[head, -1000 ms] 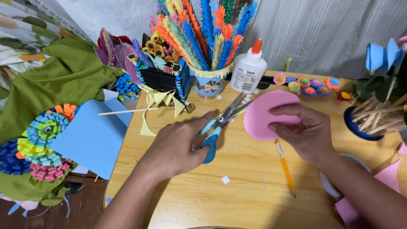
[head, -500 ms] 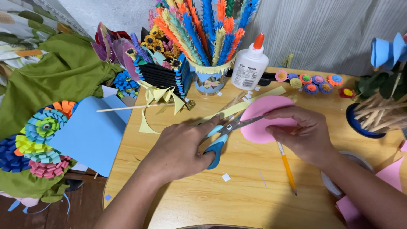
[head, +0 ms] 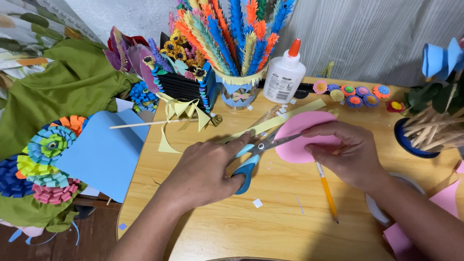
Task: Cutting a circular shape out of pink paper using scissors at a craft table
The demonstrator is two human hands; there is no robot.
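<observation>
Tabletop unchanged; scissors now deeper into pink disc.

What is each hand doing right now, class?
Left hand: closed on the blue-handled scissors, blades at the pink paper circle.
Right hand: fingers holding the pink paper circle.

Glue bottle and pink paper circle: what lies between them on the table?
In the head view, a pale yellow paper strip lies slantwise between the glue bottle and the pink paper circle, with small white paper scraps beside it.
</observation>
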